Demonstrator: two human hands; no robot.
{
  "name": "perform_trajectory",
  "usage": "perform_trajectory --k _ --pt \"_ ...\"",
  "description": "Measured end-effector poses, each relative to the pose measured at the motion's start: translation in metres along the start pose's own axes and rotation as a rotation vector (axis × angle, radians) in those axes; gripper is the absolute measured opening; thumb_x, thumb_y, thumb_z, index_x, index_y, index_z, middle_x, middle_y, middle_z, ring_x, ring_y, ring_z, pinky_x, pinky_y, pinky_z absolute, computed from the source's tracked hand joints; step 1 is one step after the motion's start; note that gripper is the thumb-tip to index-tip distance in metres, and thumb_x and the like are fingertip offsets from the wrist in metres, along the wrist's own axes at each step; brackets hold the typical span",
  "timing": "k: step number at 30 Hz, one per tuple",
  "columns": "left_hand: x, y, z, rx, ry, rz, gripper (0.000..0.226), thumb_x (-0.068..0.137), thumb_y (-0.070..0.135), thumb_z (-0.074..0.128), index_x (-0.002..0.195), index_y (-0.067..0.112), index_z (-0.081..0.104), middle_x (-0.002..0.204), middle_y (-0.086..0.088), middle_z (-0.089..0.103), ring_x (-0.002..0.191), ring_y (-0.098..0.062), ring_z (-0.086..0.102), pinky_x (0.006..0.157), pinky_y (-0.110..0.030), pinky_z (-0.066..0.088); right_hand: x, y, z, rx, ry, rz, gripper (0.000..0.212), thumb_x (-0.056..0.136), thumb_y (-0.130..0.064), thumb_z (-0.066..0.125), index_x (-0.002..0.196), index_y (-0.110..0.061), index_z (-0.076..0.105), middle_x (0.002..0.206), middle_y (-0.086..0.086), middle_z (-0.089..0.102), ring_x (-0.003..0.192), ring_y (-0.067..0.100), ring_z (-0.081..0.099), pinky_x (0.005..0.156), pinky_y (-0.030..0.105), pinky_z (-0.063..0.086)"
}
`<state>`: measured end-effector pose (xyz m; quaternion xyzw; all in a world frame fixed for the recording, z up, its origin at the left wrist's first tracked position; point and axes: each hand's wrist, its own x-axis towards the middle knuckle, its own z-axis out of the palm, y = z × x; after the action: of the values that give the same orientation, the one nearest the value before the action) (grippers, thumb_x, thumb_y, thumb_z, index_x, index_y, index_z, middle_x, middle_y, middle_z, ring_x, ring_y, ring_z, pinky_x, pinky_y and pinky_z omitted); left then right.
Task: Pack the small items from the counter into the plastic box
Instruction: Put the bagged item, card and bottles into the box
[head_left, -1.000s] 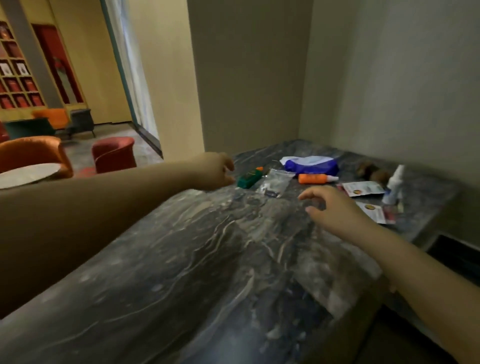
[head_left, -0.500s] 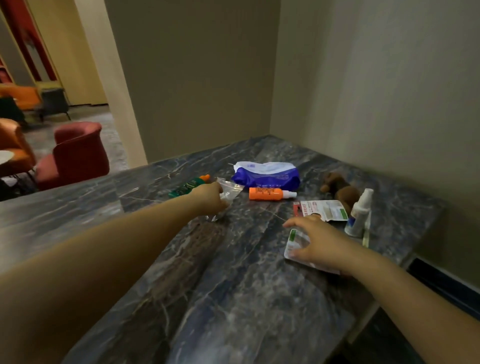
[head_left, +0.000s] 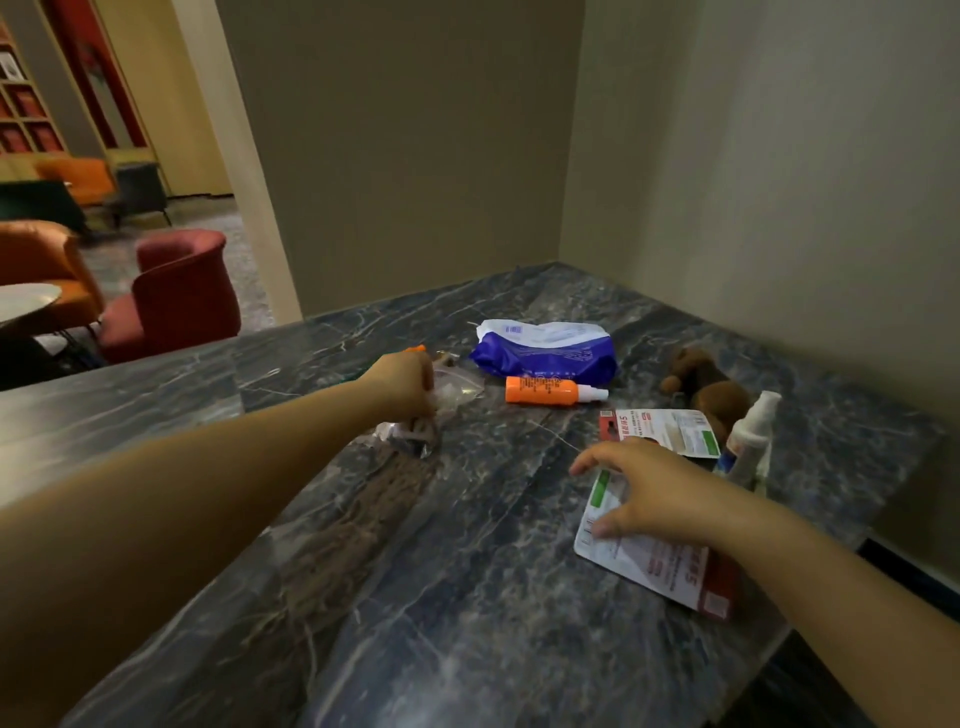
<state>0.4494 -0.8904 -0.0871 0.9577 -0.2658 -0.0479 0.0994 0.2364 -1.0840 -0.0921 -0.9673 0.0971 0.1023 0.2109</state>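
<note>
From where I watch, the dark marble counter (head_left: 467, 597) runs from the lower left toward the far corner of two plain walls; its left edge drops off to a lounge with a red armchair (head_left: 176, 296), and its right edge falls away just past my right forearm, while the widest bare stretch of stone lies in the near middle between my arms. My left hand (head_left: 402, 384) reaches out over the far left part of the counter, fingers curled down and pinching a clear plastic bag (head_left: 452, 392) that lies crumpled on the stone; an orange-tipped item (head_left: 415, 349) peeks out behind the knuckles, mostly hidden. Next comes a blue and white soft pack (head_left: 545, 348), long axis across the view, and just in front of it an orange spray bottle (head_left: 543, 391) lying flat with its white nozzle pointing right. My right hand (head_left: 660, 499) hovers with fingers spread and loosely bent over a white card packet (head_left: 654, 561), fingertips touching it near its green end; the packet's long axis runs from far left to near right. A second card packet (head_left: 665, 431) lies just beyond the hand. A brown plush toy (head_left: 701, 384) sits near the wall, and a white spray bottle (head_left: 753, 436) stands upright at the far right.
</note>
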Motion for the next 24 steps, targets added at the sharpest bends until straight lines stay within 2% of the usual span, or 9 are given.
perform_trajectory --k 4,6,8,9,11,14,17,21,24 --pt "-0.027 -0.013 -0.017 -0.126 0.080 0.025 0.015 0.077 0.022 0.070 0.086 0.020 0.059 0.096 -0.003 0.064 0.086 -0.021 0.060 0.070 -0.026 0.042 0.002 -0.018 -0.005 0.003 0.025 -0.050 0.029 0.076 -0.031 0.074 0.099 -0.044 0.062 0.112 -0.018 0.052 0.102 0.005 0.054 0.081 0.021 0.045" --pt "-0.046 -0.020 -0.029 -0.165 0.122 0.048 0.016 0.077 0.026 0.072 0.082 0.022 0.057 0.085 0.002 0.062 0.082 -0.019 0.058 0.070 -0.024 0.041 0.000 -0.033 -0.004 0.059 0.023 -0.041 0.021 0.078 -0.028 0.072 0.093 -0.041 0.065 0.105 -0.017 0.054 0.080 0.009 0.063 0.065 0.026 0.055" --pt "-0.070 -0.029 -0.044 -0.186 0.162 0.057 0.017 0.076 0.025 0.073 0.081 0.022 0.058 0.077 0.009 0.057 0.077 -0.016 0.056 0.067 -0.023 0.040 -0.005 -0.052 -0.002 0.122 0.035 -0.065 0.014 0.081 -0.026 0.070 0.088 -0.037 0.066 0.095 -0.013 0.058 0.053 0.012 0.063 0.047 0.023 0.051" --pt "-0.082 -0.034 -0.052 -0.192 0.180 0.059 0.017 0.076 0.026 0.074 0.082 0.022 0.059 0.074 0.013 0.055 0.073 -0.013 0.055 0.063 -0.021 0.039 -0.007 -0.063 -0.001 0.121 0.044 -0.099 0.012 0.081 -0.027 0.070 0.087 -0.037 0.066 0.092 -0.014 0.057 0.049 0.012 0.061 0.044 0.020 0.046" --pt "-0.109 -0.046 -0.070 -0.188 0.195 0.056 0.017 0.076 0.026 0.074 0.082 0.022 0.059 0.072 0.016 0.053 0.068 -0.008 0.052 0.057 -0.017 0.036 -0.012 -0.088 0.002 0.101 0.056 -0.176 0.008 0.081 -0.033 0.069 0.084 -0.040 0.066 0.093 -0.016 0.058 0.061 0.011 0.063 0.048 0.016 0.040" --pt "-0.155 -0.067 -0.097 -0.148 0.171 0.022 0.015 0.077 0.024 0.075 0.085 0.020 0.063 0.076 0.011 0.059 0.071 -0.008 0.057 0.060 -0.014 0.043 -0.020 -0.134 0.013 0.138 0.032 -0.278 0.006 0.080 -0.038 0.069 0.084 -0.042 0.067 0.095 -0.017 0.060 0.075 0.016 0.067 0.054 0.014 0.039" --pt "-0.207 -0.094 -0.122 -0.122 0.163 -0.036 0.016 0.078 0.027 0.075 0.090 0.022 0.065 0.083 0.008 0.064 0.078 -0.006 0.062 0.068 -0.018 0.051 -0.034 -0.190 0.026 0.209 0.037 -0.397 0.007 0.081 -0.034 0.068 0.086 -0.038 0.069 0.092 -0.020 0.060 0.074 0.010 0.063 0.055 0.015 0.040" --pt "-0.283 -0.140 -0.154 -0.103 0.210 -0.137 0.014 0.079 0.030 0.072 0.087 0.026 0.061 0.084 0.008 0.063 0.075 -0.004 0.060 0.059 -0.015 0.045 -0.053 -0.269 0.043 0.376 0.023 -0.512 0.008 0.082 -0.030 0.068 0.087 -0.034 0.071 0.096 -0.017 0.064 0.080 0.005 0.064 0.056 0.011 0.045" --pt "-0.348 -0.182 -0.178 -0.118 0.275 -0.227 0.014 0.080 0.031 0.071 0.086 0.025 0.060 0.083 0.007 0.063 0.070 -0.003 0.060 0.053 -0.013 0.041 -0.072 -0.331 0.059 0.493 0.010 -0.599 0.007 0.083 -0.027 0.067 0.085 -0.032 0.071 0.091 -0.014 0.067 0.074 0.001 0.064 0.055 0.011 0.045"
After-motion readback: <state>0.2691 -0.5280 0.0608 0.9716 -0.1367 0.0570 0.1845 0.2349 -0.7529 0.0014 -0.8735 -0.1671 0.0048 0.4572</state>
